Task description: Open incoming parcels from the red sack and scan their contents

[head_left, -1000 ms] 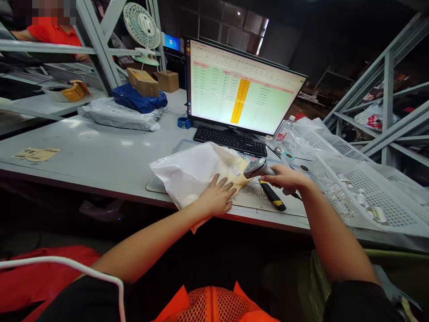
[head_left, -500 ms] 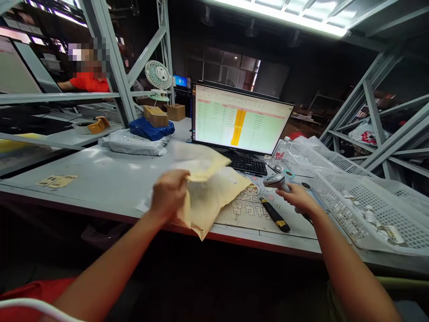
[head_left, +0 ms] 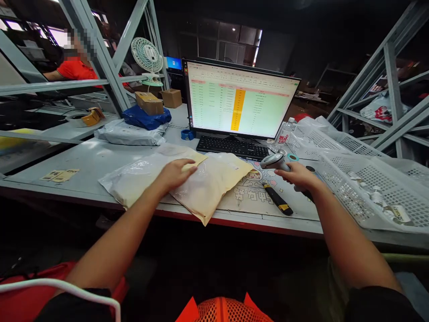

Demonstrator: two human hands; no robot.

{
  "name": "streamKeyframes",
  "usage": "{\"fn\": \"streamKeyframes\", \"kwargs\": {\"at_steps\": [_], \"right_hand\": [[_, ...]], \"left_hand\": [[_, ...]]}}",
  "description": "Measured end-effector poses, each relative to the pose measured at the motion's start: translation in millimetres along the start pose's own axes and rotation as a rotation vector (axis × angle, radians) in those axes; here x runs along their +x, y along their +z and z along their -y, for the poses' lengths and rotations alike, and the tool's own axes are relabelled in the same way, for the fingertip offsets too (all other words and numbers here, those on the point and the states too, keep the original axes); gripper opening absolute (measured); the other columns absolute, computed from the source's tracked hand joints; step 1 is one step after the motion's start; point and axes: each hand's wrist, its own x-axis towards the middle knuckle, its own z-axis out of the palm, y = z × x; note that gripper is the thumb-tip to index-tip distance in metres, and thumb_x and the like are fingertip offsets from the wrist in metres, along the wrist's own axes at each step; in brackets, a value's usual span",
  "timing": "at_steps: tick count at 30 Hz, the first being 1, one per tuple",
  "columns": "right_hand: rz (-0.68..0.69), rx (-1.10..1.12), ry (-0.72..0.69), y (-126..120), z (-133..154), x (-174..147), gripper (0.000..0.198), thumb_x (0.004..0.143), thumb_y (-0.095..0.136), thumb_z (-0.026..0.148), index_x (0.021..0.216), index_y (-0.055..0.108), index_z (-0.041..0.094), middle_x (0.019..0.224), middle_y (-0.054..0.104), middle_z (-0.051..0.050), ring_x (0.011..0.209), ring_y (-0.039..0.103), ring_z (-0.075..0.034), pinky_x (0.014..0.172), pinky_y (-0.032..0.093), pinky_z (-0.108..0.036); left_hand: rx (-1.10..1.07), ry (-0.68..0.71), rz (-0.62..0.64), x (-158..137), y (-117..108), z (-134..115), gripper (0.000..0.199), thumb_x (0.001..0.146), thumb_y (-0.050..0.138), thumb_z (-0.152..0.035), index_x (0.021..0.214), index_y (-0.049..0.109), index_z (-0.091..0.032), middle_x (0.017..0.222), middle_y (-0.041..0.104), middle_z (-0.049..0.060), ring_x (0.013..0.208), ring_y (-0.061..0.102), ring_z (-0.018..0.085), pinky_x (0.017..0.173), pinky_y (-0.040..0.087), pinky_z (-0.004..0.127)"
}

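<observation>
Lying near the front edge of the tabletop (head_left: pixel 80 157), two pale mailers overlap in front of the keyboard: the right-hand mailer (head_left: pixel 216 179) points one corner over the edge, while the left-hand mailer (head_left: pixel 134 174) spreads leftward, its plastic surface wrinkled and shiny. Across the latter's cream-coloured end lies the left hand (head_left: pixel 177 173), palm down, fingers reaching toward where the two overlap; whether its grip pinches the material or merely rests on it, I cannot tell. The right hand (head_left: pixel 296 175) has its grip wrapped around the handle of a grey scanner (head_left: pixel 275 160), its head turned toward the mailers and held above an illustrated mat (head_left: pixel 246 202). Below the scanner, on the mat, lies a black-and-yellow utility knife (head_left: pixel 279 200).

Behind these sit the black keyboard (head_left: pixel 231 147) and a monitor (head_left: pixel 214 98) showing a spreadsheet with an orange column. A roll of blue tape (head_left: pixel 188 134) stands just left of the keyboard. Farther left, a cardboard box (head_left: pixel 149 103) rests on a blue parcel (head_left: pixel 147 117), itself on a grey-white parcel (head_left: pixel 130 133), with a fan (head_left: pixel 147 56) behind. To the right, a white perforated basket (head_left: pixel 372 183) holds small containers.
</observation>
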Motion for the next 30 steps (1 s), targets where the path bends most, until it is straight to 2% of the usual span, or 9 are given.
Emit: {"fn": "streamKeyframes", "kwargs": {"at_steps": [3,6,9,14,20,23,25,27,30], "right_hand": [[0.039,-0.007,-0.035,-5,23,3,0.034,0.098,0.069,0.050,0.089,0.063,0.018,0.067,0.062,-0.004,0.054,0.054,-0.014,0.044,0.040,-0.023],[0.111,-0.009,-0.057,-4,40,5,0.038,0.096,0.072,0.053,0.085,0.063,0.017,0.066,0.061,-0.004,0.052,0.053,-0.013,0.041,0.038,-0.023],[0.206,-0.026,-0.065,0,50,5,0.042,0.092,0.075,0.057,0.085,0.064,0.018,0.065,0.059,-0.004,0.048,0.051,-0.013,0.038,0.036,-0.023],[0.253,-0.027,-0.088,14,57,9,0.040,0.092,0.074,0.058,0.090,0.065,0.019,0.063,0.056,-0.001,0.045,0.047,-0.012,0.036,0.034,-0.024],[0.149,-0.131,-0.165,31,35,30,0.032,0.094,0.070,0.050,0.091,0.067,0.018,0.076,0.067,-0.004,0.068,0.064,-0.019,0.054,0.045,-0.025],[-0.030,-0.268,-0.113,43,3,43,0.035,0.095,0.068,0.051,0.099,0.070,0.016,0.099,0.074,-0.009,0.094,0.069,-0.025,0.072,0.049,-0.029],[-0.124,-0.310,-0.005,52,-22,49,0.039,0.098,0.064,0.050,0.114,0.069,0.014,0.116,0.074,-0.013,0.109,0.069,-0.029,0.083,0.050,-0.032],[-0.177,-0.327,0.109,62,-43,52,0.044,0.100,0.061,0.046,0.127,0.064,0.011,0.126,0.072,-0.018,0.116,0.068,-0.031,0.090,0.051,-0.035],[-0.203,-0.349,0.193,74,-62,52,0.049,0.101,0.058,0.040,0.138,0.058,0.008,0.131,0.069,-0.023,0.120,0.068,-0.035,0.094,0.051,-0.038]], "left_hand": [[0.010,0.324,0.156,1,44,-57,0.061,0.103,0.048,-0.056,0.148,0.063,-0.018,0.159,0.056,0.012,0.150,0.049,0.027,0.128,0.035,0.045],[0.135,0.416,0.336,-10,88,-95,0.053,0.106,0.049,-0.053,0.147,0.064,-0.023,0.162,0.053,0.009,0.153,0.045,0.029,0.131,0.024,0.054],[0.206,0.420,0.339,-21,111,-104,0.047,0.106,0.052,-0.048,0.142,0.068,-0.022,0.155,0.060,0.009,0.144,0.055,0.028,0.130,0.025,0.052],[0.193,0.438,0.328,-22,111,-99,0.044,0.107,0.051,-0.046,0.142,0.067,-0.023,0.154,0.061,0.007,0.141,0.057,0.027,0.128,0.028,0.051],[0.112,0.395,0.278,-23,93,-101,0.045,0.103,0.058,-0.042,0.143,0.065,-0.023,0.155,0.061,0.008,0.145,0.053,0.026,0.131,0.027,0.050],[0.175,0.255,0.205,-34,81,-100,0.071,0.094,0.068,-0.055,0.156,0.054,-0.026,0.171,0.039,0.013,0.157,0.034,0.042,0.127,0.023,0.070],[0.279,0.136,0.252,-44,79,-99,0.096,0.082,0.077,-0.062,0.164,0.043,-0.024,0.175,0.025,0.017,0.158,0.022,0.056,0.118,0.026,0.083],[0.342,0.072,0.321,-51,79,-100,0.094,0.086,0.075,-0.050,0.167,0.039,-0.019,0.175,0.023,0.020,0.157,0.024,0.057,0.116,0.034,0.079],[0.313,0.028,0.312,-55,70,-104,0.069,0.092,0.053,-0.015,0.161,0.048,-0.014,0.162,0.048,0.022,0.144,0.054,0.042,0.110,0.054,0.057]]}}
